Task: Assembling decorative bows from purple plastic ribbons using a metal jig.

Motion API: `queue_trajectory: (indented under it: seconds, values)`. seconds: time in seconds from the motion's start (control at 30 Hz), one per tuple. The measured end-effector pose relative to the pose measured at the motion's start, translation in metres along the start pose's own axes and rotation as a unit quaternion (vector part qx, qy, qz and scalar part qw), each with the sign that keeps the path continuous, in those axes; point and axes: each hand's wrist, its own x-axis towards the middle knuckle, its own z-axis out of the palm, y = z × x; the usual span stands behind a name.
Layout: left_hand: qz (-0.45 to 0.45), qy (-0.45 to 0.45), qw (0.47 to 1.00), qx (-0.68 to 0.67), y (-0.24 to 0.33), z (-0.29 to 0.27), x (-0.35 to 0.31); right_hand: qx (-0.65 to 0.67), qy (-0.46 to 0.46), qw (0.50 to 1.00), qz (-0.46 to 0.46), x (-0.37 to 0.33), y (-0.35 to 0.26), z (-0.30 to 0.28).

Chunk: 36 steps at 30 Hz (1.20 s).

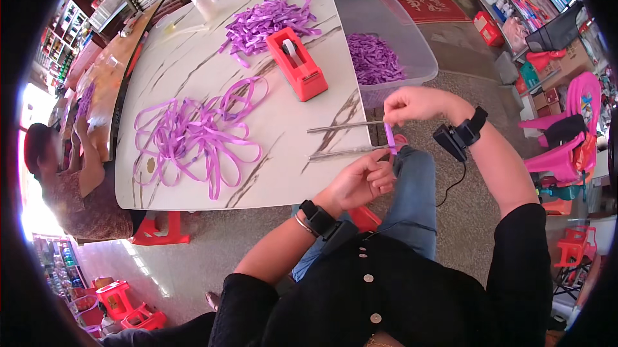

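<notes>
A: Where is the strip?

B: Just beyond the right edge of a marble-patterned table [283,134], where a person in a black top [425,289] sits with a short purple strip [389,138] held out above blue jeans [414,186].

A: And the grip?

B: The right hand [415,105] has its fingers closed on the strip's upper end. The left hand [367,179] curls at the lower end, fingertips partly hidden; whether that grip pinches the strip cannot be told.

A: What crosses the edge?

B: Two metal rods [347,127], set apart from each other, run from the tabletop out over the edge to the strip.

A: Room to move?

B: Open tabletop separates the rods from a tangle of purple ribbon [168,138] toward the left edge. Farther up the right side, a red tape dispenser [312,85] sits just beside a heap of short purple pieces [264,25]. Off the right edge, near the right hand, a translucent bin [418,57] holds more cut pieces [373,60]. Floor [460,205] stretches beneath the right forearm. Past the left edge, another person [84,183] sits at a brown table [106,83].
</notes>
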Motion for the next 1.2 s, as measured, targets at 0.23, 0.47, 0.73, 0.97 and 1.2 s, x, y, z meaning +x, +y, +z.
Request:
queue_trajectory:
  seconds: [0.23,0.47,0.73,0.97,1.2]
  values:
    - [-0.005,0.001,1.000,0.013,0.000,0.000,0.002,-0.123,-0.014,0.992,0.009,-0.011,0.001,0.014]
    - [0.002,0.004,1.000,0.030,0.000,0.001,0.001,-0.279,0.035,0.959,0.028,-0.009,-0.006,0.018]
    - [0.005,-0.001,1.000,0.020,-0.001,0.002,0.001,-0.403,0.068,0.907,0.104,-0.008,-0.015,0.025]
    - [0.010,0.041,0.999,0.019,0.000,0.001,-0.001,-0.411,0.245,0.876,0.065,-0.028,0.009,0.038]
    - [-0.002,0.055,0.998,0.026,-0.001,0.006,0.003,0.551,0.157,0.819,-0.022,-0.001,0.153,0.111]
